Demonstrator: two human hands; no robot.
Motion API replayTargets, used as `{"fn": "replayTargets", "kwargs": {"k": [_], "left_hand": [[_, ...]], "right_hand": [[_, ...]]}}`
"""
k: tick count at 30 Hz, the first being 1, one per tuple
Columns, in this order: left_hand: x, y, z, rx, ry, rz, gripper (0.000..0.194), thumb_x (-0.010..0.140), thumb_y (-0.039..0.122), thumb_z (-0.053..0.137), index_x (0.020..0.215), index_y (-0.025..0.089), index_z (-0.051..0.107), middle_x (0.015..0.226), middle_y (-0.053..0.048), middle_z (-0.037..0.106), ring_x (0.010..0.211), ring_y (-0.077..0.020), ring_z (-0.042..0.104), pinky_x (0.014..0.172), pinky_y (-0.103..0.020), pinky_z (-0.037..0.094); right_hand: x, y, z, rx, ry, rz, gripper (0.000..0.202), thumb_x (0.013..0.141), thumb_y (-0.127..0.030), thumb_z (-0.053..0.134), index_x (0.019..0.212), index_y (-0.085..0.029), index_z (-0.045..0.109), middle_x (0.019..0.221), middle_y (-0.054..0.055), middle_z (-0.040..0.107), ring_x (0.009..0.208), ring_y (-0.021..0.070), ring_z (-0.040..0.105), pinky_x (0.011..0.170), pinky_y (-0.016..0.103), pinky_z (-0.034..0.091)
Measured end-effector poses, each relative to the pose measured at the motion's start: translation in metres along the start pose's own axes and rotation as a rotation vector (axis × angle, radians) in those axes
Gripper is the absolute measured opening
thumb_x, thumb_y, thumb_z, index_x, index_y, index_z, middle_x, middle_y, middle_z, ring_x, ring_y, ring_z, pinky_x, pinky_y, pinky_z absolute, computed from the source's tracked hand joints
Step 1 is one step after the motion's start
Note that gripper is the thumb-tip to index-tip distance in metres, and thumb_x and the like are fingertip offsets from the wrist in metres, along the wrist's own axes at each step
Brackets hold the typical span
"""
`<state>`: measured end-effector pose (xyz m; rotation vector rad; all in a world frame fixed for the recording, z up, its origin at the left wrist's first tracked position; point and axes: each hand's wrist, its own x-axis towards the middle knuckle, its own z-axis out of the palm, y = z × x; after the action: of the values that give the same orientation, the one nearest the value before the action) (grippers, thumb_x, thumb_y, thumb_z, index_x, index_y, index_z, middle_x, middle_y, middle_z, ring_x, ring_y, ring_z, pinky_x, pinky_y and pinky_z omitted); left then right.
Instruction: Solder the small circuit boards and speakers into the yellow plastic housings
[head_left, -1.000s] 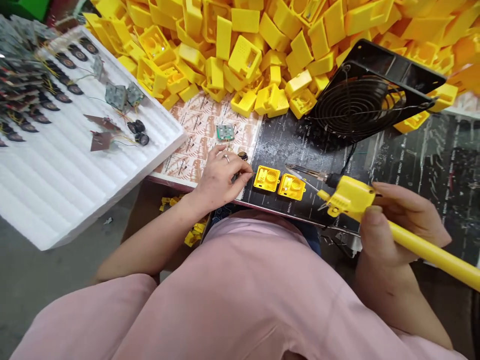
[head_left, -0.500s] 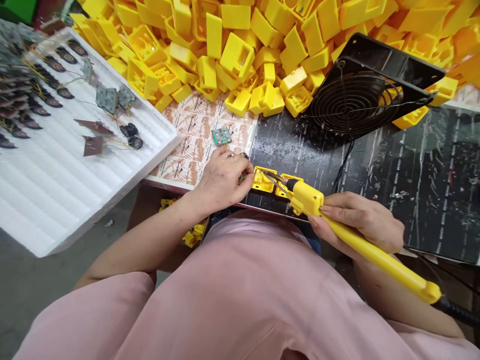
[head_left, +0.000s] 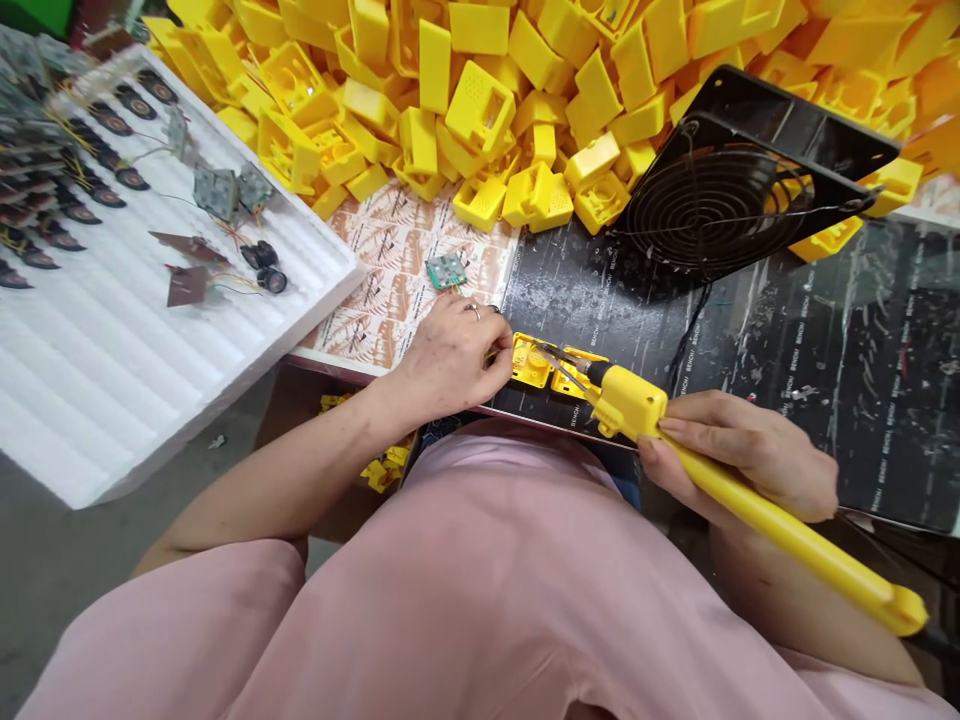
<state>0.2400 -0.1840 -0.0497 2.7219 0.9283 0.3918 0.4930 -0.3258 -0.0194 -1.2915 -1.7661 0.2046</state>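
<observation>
- Workbench scene: black mat [head_left: 750, 330] covering most of the bench, with a patterned paper sheet [head_left: 390, 280] to its left and a huge heap of yellow plastic housings [head_left: 480, 90] piled along the back edge.
- White foam tray [head_left: 112, 340] sits off to the left, ribbed, with small speakers and wired boards lying in its far grooves; its left part is cut off by the frame.
- Black fan [head_left: 720, 200] leans tilted against the yellow heap, its cable dropping onto the mat.
- Right hand [head_left: 739, 455] is wrapped around the yellow soldering iron [head_left: 750, 510], fingers curled on the handle, tip pointing into the nearer of the two open shells.
- Left hand [head_left: 450, 360] has its fingertips pressed together against the left shell [head_left: 531, 362]; whatever it pinches there is too small to make out.
- Right shell [head_left: 574, 370] touches the left one and is half hidden behind the iron's head.
- Compared with half a second ago, the iron has slid a bit right and down, so more of the handle end shows; the left hand hasn't really budged.
- Tiny green circuit board [head_left: 446, 270] lies on the paper just beyond the left hand, wires trailing toward the fingers.
</observation>
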Motion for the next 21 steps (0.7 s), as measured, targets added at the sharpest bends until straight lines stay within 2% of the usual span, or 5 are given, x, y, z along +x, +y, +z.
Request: {"fn": "replayTargets", "kwargs": {"k": [3, 8, 13, 17, 21], "left_hand": [[0.001, 0.001, -0.001, -0.005, -0.019, -0.011, 0.022, 0.092, 0.020, 0.049, 0.084, 0.019, 0.069, 0.076, -0.007, 0.071, 0.081, -0.0268, 0.067, 0.091, -0.044, 0.051], [0.003, 0.002, -0.001, -0.004, -0.027, -0.015, 0.021, 0.092, 0.020, 0.050, 0.084, 0.018, 0.069, 0.076, -0.007, 0.071, 0.081, -0.0264, 0.067, 0.090, -0.043, 0.050], [0.004, 0.002, -0.002, 0.009, -0.041, -0.004, 0.022, 0.093, 0.021, 0.050, 0.085, 0.018, 0.070, 0.074, -0.006, 0.070, 0.081, -0.0250, 0.066, 0.087, -0.040, 0.050], [0.003, 0.001, -0.002, -0.001, -0.017, 0.009, 0.022, 0.092, 0.021, 0.050, 0.085, 0.018, 0.070, 0.075, -0.007, 0.071, 0.081, -0.0264, 0.067, 0.084, -0.041, 0.050], [0.002, 0.000, -0.003, 0.010, -0.035, -0.004, 0.020, 0.092, 0.021, 0.050, 0.086, 0.019, 0.069, 0.078, -0.006, 0.072, 0.084, -0.0252, 0.068, 0.086, -0.039, 0.050]], "right_hand": [[0.007, 0.001, 0.006, 0.002, 0.005, -0.181, 0.025, 0.079, -0.017, 0.088, 0.092, -0.024, 0.066, 0.071, -0.003, 0.074, 0.053, 0.0127, 0.070, 0.037, 0.019, 0.049], [0.007, 0.003, 0.011, -0.037, -0.033, -0.206, 0.024, 0.081, -0.020, 0.088, 0.087, -0.024, 0.064, 0.069, -0.004, 0.074, 0.055, 0.0113, 0.071, 0.040, 0.016, 0.050], [0.000, 0.005, -0.001, -0.024, 0.029, -0.123, 0.019, 0.083, -0.020, 0.084, 0.090, -0.026, 0.067, 0.076, -0.003, 0.076, 0.057, 0.0124, 0.072, 0.039, 0.018, 0.051], [0.000, 0.005, -0.002, -0.006, 0.007, -0.111, 0.022, 0.081, -0.014, 0.084, 0.092, -0.026, 0.070, 0.075, -0.003, 0.076, 0.055, 0.0136, 0.071, 0.035, 0.019, 0.048], [-0.006, 0.004, 0.003, 0.007, 0.100, -0.043, 0.038, 0.083, -0.018, 0.084, 0.117, -0.032, 0.074, 0.079, -0.001, 0.078, 0.058, 0.0202, 0.073, 0.040, 0.031, 0.057]]}}
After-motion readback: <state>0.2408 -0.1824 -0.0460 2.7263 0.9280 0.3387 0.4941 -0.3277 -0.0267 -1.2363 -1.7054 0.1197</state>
